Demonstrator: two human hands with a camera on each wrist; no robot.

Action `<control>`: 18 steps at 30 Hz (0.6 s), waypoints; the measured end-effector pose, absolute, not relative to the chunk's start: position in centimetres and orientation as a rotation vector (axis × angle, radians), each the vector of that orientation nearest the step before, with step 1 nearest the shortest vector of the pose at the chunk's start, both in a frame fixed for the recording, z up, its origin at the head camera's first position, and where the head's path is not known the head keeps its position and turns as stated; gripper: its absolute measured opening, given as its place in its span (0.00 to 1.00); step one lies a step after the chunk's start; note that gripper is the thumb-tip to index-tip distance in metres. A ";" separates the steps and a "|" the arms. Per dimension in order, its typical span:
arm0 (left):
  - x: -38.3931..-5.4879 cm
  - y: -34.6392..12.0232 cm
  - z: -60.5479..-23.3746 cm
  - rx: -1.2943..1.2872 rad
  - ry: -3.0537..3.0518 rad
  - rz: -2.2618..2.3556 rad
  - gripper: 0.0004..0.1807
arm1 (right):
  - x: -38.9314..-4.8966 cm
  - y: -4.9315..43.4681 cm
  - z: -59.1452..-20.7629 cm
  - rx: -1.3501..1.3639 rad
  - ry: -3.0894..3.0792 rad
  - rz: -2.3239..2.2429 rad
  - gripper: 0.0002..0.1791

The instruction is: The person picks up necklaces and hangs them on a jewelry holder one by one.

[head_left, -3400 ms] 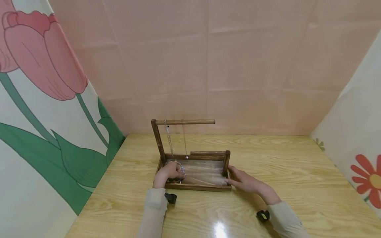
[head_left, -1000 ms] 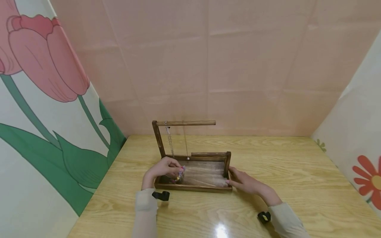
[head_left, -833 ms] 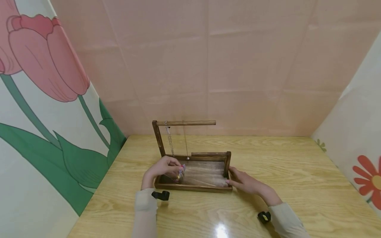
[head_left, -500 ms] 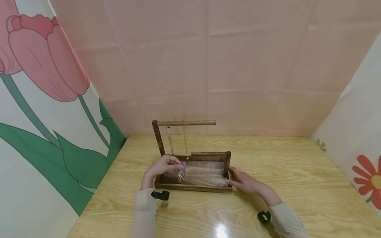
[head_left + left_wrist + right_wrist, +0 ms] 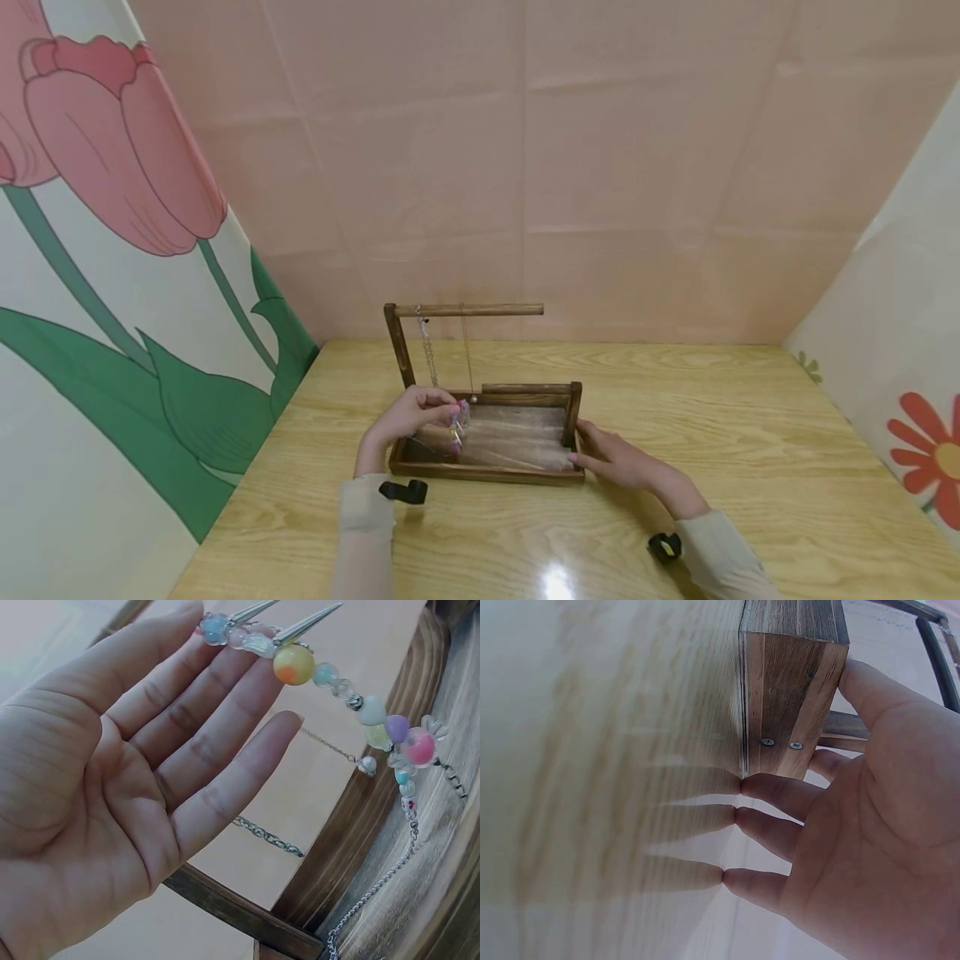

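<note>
My left hand (image 5: pixel 412 412) pinches a colourful beaded necklace (image 5: pixel 293 665) between thumb and fingertips, above the left part of a dark wooden jewellery stand's tray (image 5: pixel 487 472). Round beads, silver spikes and a silver chain show on the necklace in the left wrist view; its chain trails down toward the tray. At the tray's right end is my right hand (image 5: pixel 618 458), its thumb at the rim. In the right wrist view, several of its fingertips touch the table beside the tray's end wall (image 5: pixel 787 697), fingers nearly straight.
From the stand's upper bar (image 5: pixel 495 309) hang a silver chain (image 5: pixel 427 342) and a fine chain with a small pearl-like pendant (image 5: pixel 474 399). A shorter bar (image 5: pixel 525 388) runs along the tray's back right. The wooden table (image 5: pixel 675 392) meets a pink wall behind.
My left hand, earlier reaching down into the tray's left end, has risen with the beaded necklace, which now hangs from its fingertips. The right hand stays at the tray's end.
</note>
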State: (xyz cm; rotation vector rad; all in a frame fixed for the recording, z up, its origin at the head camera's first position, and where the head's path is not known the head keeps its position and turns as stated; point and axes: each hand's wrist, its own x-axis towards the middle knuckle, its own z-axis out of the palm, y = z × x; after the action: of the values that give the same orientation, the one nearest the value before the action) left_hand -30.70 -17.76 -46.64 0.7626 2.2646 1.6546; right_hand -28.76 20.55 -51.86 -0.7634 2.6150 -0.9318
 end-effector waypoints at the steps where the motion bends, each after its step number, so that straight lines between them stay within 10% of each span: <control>1: -30.7 -17.7 -46.6 0.759 2.273 1.655 0.12 | -28.8 20.6 -51.8 -0.762 2.617 -0.931 0.43; 18: -28.8 -16.9 -43.7 0.661 2.335 1.801 0.13 | -28.4 20.5 -51.7 -0.757 2.619 -0.943 0.43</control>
State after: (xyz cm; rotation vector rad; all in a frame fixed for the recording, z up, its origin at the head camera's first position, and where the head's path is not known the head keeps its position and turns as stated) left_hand -28.84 -16.86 -43.67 0.6607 2.3345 1.8010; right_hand -28.43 20.53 -51.67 -0.7575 2.6191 -0.9426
